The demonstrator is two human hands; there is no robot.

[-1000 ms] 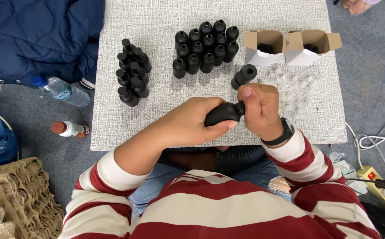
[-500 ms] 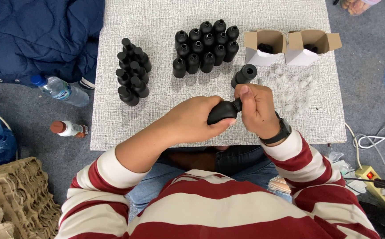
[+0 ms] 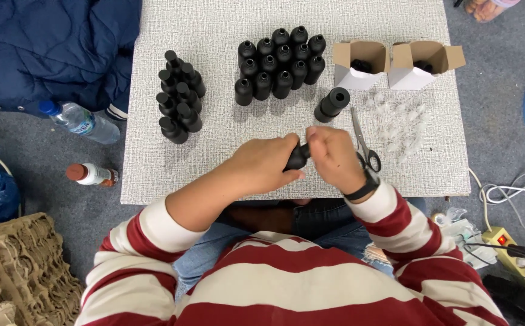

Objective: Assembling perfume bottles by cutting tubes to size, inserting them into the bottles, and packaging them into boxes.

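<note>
My left hand (image 3: 262,164) and my right hand (image 3: 335,158) meet over the near middle of the grey textured board (image 3: 214,36), both closed around one small black bottle (image 3: 298,158). Only a short piece of the bottle shows between the fingers. Just beyond my right hand stands a single open black bottle (image 3: 333,104). Scissors (image 3: 364,145) lie on the board beside my right wrist, which wears a black band.
A cluster of capped black bottles (image 3: 179,98) stands at the left, a larger group of open black bottles (image 3: 280,61) at the back. Two open white cartons (image 3: 359,71) (image 3: 422,63) and clear small parts (image 3: 398,124) sit right. Plastic bottles (image 3: 78,119) lie on the floor.
Both hands have shifted a little toward me and closed in more over the bottle, so less of it shows. The scissors beside my right hand are now uncovered.
</note>
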